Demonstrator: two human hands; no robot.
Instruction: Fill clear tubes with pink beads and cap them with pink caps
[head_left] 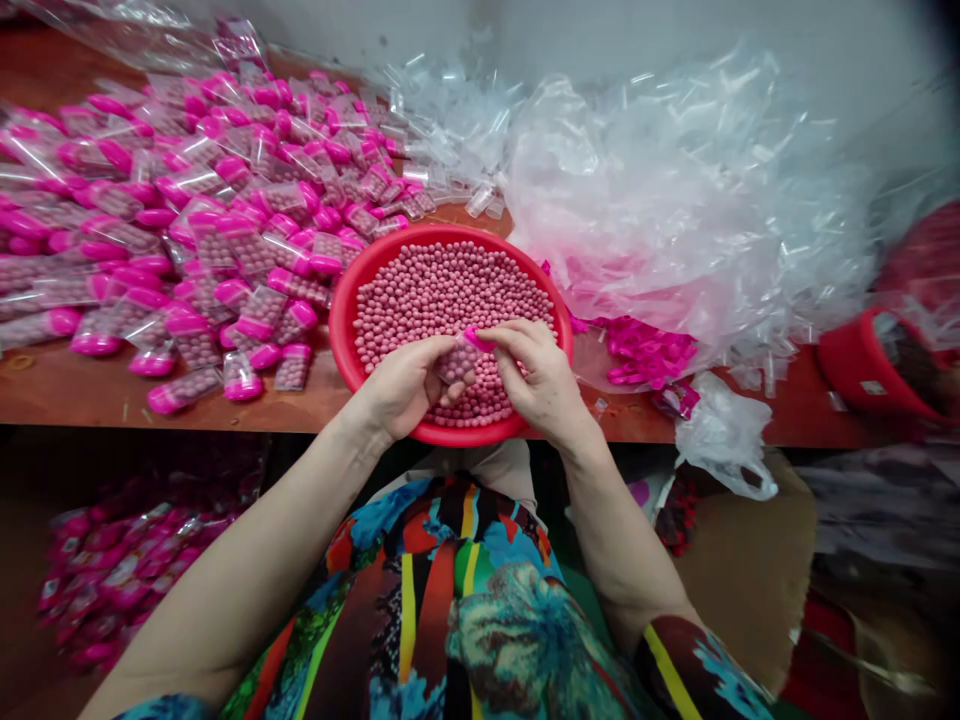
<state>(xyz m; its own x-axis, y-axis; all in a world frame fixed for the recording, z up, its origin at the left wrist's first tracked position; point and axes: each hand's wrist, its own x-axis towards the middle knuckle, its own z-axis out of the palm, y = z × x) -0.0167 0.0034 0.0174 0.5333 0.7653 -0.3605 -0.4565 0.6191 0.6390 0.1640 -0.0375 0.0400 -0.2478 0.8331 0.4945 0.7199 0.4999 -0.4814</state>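
Note:
Over a red basin [340,330] full of small pink beads [442,285], my left hand [409,385] is closed around a small clear container [455,362] with pink beads inside. My right hand [536,375] pinches a bright pink cap [475,339] at the container's upper right end. Cap and container touch; whether the cap is seated I cannot tell. Left of the basin lies a large heap of filled containers with pink caps [217,240]. Loose pink caps [649,350] are piled to the right of the basin.
Clear plastic bags [637,190] and empty clear containers [465,130] cover the back and right of the wooden table [67,385]. A red bucket [862,365] lies tilted at the far right. Below the table's left edge are more pink packets [127,580]; an open cardboard box [757,560] stands at lower right.

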